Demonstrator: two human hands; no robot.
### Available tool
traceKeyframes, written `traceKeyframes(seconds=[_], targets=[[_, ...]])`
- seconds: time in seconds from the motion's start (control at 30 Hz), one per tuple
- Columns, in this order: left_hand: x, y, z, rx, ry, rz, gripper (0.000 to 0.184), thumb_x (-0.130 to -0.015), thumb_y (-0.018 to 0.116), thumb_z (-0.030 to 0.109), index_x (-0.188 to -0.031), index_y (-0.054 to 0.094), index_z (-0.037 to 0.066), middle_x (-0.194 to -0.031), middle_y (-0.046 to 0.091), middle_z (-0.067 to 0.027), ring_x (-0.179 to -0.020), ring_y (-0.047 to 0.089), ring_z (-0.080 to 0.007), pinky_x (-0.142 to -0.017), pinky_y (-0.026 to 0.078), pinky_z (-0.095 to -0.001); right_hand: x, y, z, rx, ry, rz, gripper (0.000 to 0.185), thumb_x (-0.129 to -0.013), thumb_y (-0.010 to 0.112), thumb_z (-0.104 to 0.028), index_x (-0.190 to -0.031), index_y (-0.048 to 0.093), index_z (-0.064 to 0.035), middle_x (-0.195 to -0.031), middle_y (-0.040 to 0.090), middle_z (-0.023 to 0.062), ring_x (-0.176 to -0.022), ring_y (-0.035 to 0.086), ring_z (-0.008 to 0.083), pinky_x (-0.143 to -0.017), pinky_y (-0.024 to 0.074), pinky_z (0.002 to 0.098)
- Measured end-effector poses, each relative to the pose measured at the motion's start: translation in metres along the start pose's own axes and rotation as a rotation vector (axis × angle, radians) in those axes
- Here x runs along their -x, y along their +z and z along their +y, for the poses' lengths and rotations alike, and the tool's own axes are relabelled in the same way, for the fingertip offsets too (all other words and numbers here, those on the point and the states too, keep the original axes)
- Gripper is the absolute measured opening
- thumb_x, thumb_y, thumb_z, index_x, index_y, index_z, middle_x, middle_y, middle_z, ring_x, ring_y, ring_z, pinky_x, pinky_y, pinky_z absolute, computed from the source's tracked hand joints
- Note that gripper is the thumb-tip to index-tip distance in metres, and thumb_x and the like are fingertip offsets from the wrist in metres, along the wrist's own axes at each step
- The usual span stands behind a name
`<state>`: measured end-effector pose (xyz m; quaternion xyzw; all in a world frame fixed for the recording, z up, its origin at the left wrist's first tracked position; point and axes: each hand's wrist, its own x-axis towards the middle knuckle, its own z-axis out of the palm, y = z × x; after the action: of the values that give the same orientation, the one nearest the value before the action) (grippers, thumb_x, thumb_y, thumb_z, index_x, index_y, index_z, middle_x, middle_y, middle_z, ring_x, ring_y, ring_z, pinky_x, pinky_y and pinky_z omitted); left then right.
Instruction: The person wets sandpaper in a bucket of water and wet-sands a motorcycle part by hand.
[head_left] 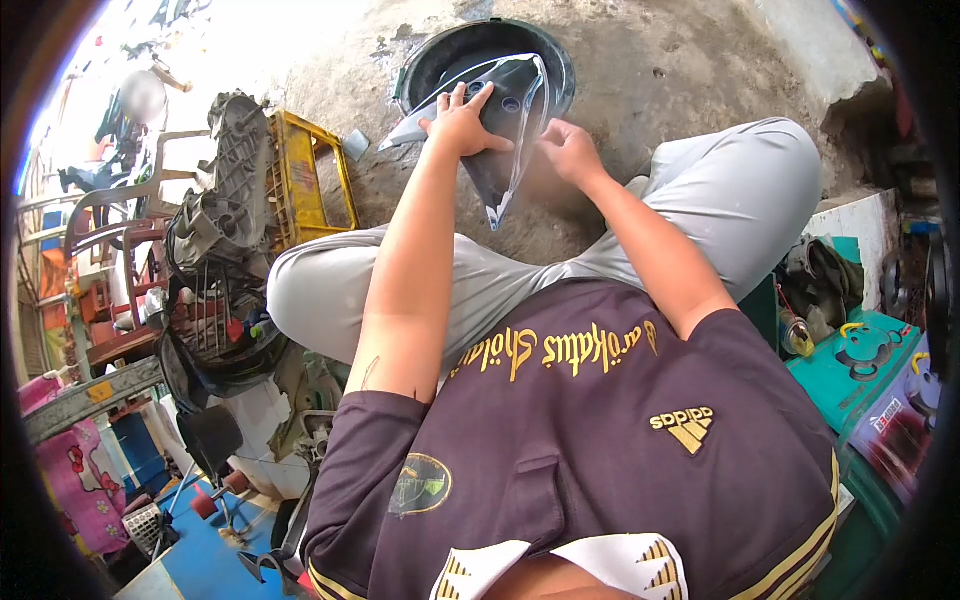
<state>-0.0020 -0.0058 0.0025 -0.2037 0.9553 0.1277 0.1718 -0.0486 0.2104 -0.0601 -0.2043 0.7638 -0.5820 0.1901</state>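
Note:
A dark, roughly triangular panel with pale edges and round holes [487,178] lies tilted, its upper part over a round black basin [425,62] and its pointed end towards my legs. My left hand [463,122] rests on the panel with its fingers spread. Beside the panel's right edge is my right hand [568,150], its fingers curled together. Whatever it may hold is too small to make out.
A yellow crate [297,180] stands on the left, beside a grey metal engine casing [238,150]. My bent legs flank the panel. At the right lie a teal box [850,365] and a spray can [797,335]. Rough concrete floor [670,70] surrounds the basin.

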Motion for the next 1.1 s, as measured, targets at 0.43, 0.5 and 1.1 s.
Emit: traceKeyframes(seconds=[0.43, 0.5, 1.1], targets=[[-0.002, -0.002, 0.003, -0.014, -0.008, -0.034, 0.131, -0.056, 0.092, 0.069, -0.165, 0.023, 0.047, -0.176, 0.013, -0.0114, -0.162, 0.006, -0.0391, -0.113, 0.018, -0.084, -0.001, 0.003, -0.001, -0.141, 0.058, -0.014, 0.015, -0.093, 0.073, -0.004, -0.083, 0.062, -0.0034, -0.073, 0.069, 0.0042, -0.063, 0.064, 0.0107, -0.057, 0.0517, 0.0282], [-0.002, -0.001, 0.002, -0.007, -0.005, -0.035, 0.131, -0.056, 0.092, 0.069, -0.165, 0.023, 0.047, -0.176, 0.013, -0.0115, -0.162, 0.006, -0.0392, -0.113, 0.018, -0.0843, 0.001, 0.003, 0.001, -0.125, 0.065, -0.024, 0.015, -0.093, 0.073, -0.004, -0.083, 0.062, -0.0033, -0.073, 0.069, 0.0043, -0.063, 0.064, 0.0107, -0.057, 0.0515, 0.028], [-0.003, 0.002, 0.001, 0.001, 0.005, -0.022, 0.13, -0.057, 0.092, 0.07, -0.165, 0.023, 0.046, -0.177, 0.012, -0.012, -0.162, 0.007, -0.0402, -0.112, 0.018, -0.0843, 0.005, 0.003, -0.002, -0.129, 0.127, -0.06, 0.014, -0.093, 0.073, -0.004, -0.084, 0.063, -0.0034, -0.073, 0.069, 0.0051, -0.062, 0.064, 0.0114, -0.057, 0.0522, 0.0282]])
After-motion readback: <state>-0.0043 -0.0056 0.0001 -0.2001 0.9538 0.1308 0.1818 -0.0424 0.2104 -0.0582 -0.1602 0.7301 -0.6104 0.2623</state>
